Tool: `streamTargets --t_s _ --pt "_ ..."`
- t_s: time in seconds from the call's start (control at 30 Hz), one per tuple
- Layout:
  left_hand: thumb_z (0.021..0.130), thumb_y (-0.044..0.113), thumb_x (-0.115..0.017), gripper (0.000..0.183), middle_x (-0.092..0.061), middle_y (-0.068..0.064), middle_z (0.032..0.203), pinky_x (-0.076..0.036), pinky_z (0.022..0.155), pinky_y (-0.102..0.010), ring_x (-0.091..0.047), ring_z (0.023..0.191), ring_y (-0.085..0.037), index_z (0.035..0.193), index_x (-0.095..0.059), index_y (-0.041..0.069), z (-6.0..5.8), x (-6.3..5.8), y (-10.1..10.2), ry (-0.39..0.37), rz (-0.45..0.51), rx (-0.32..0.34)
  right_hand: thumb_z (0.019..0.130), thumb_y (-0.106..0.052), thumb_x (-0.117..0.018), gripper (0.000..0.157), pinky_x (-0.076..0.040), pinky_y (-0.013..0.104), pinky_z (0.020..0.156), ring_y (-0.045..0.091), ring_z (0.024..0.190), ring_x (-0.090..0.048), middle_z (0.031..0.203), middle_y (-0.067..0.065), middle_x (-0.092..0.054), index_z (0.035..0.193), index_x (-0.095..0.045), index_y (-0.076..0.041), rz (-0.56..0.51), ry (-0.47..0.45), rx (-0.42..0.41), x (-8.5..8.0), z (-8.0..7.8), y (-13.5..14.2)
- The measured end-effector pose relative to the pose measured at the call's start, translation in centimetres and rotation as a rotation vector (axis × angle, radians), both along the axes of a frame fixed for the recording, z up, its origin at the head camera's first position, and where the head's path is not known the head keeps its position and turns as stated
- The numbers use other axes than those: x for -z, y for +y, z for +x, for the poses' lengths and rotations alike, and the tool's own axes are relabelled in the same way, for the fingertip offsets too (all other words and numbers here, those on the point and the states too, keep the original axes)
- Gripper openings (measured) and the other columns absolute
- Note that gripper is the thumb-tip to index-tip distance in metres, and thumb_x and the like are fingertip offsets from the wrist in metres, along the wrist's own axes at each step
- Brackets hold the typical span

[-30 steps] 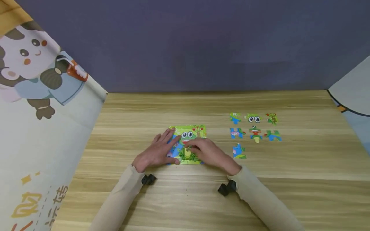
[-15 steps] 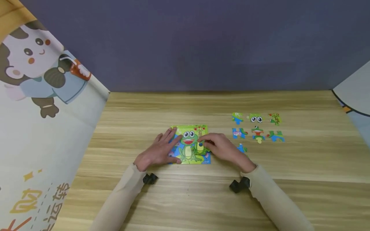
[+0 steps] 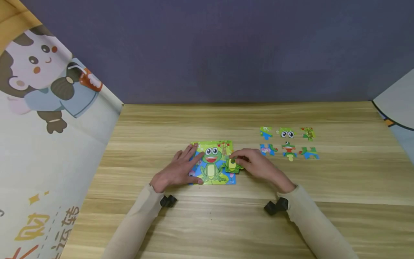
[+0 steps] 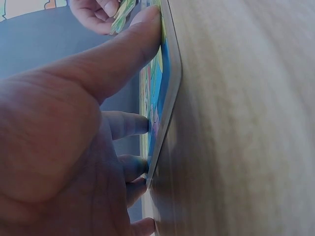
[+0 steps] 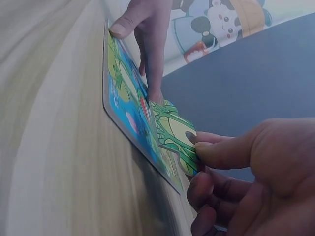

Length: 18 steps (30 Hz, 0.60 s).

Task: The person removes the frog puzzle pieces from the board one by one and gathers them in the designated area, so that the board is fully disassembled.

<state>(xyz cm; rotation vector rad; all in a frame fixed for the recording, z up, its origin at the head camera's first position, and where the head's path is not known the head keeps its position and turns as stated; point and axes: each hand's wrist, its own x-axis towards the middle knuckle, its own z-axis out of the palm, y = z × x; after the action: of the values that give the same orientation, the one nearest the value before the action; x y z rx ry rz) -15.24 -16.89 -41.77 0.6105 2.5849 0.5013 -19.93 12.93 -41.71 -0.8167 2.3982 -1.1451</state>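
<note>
A frog puzzle board lies flat on the wooden table, showing a complete green frog picture. My left hand rests over its left side with fingers spread; in the left wrist view the thumb presses along the near edge. Between thumb and fingers, my right hand pinches a puzzle piece printed with the frog's belly and legs, with a dark round spot near the thumb. The piece is tilted up and overlaps the board's right side in the head view.
Right of the board, two rows of loose puzzle pieces lie flat, among them an eyes piece, a mouth piece and a tree piece. A dark wall panel stands behind the table; a cartoon-printed wall flanks the left.
My right hand has moved right from the middle of the board, with the belly piece in its pinch. It now covers the loose piece at lower right. The left hand stays on the board.
</note>
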Motion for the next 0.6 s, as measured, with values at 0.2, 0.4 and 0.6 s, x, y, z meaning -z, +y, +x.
streamTargets --t_s 0.2,0.4,0.6 --pt "0.088 0.050 -0.072 0.097 0.003 -0.020 0.169 -0.010 0.123 -0.067 0.002 0.158 -0.040 0.160 -0.021 0.010 0.0 -0.2 0.1 -0.018 -0.005 -0.007 0.100 -0.006 -0.058 0.024 -0.050 0.022 0.071 0.011 0.083 -0.062 0.108 0.010 -0.075 0.120 -0.071 -0.005 0.012 -0.041 0.024 -0.1 -0.2 1.0" --pt "0.088 0.050 -0.072 0.097 0.003 -0.020 0.169 -0.009 0.123 -0.067 0.002 0.158 -0.040 0.160 -0.022 0.010 0.0 -0.1 0.1 -0.026 -0.005 -0.014 0.100 -0.006 -0.057 0.025 -0.050 0.022 0.069 0.010 0.085 -0.064 0.111 0.011 -0.075 0.121 -0.071 -0.005 0.010 -0.043 0.027 0.0 -0.4 1.9" --pt "0.088 0.050 -0.072 0.097 0.004 -0.019 0.170 -0.009 0.124 -0.066 0.004 0.158 -0.039 0.161 -0.021 0.011 -0.1 -0.1 0.0 -0.035 0.000 -0.019 0.100 -0.005 -0.058 0.025 -0.049 0.022 0.066 0.007 0.082 -0.063 0.110 0.012 -0.075 0.121 -0.071 -0.005 0.004 -0.022 0.026 0.2 -0.5 3.0"
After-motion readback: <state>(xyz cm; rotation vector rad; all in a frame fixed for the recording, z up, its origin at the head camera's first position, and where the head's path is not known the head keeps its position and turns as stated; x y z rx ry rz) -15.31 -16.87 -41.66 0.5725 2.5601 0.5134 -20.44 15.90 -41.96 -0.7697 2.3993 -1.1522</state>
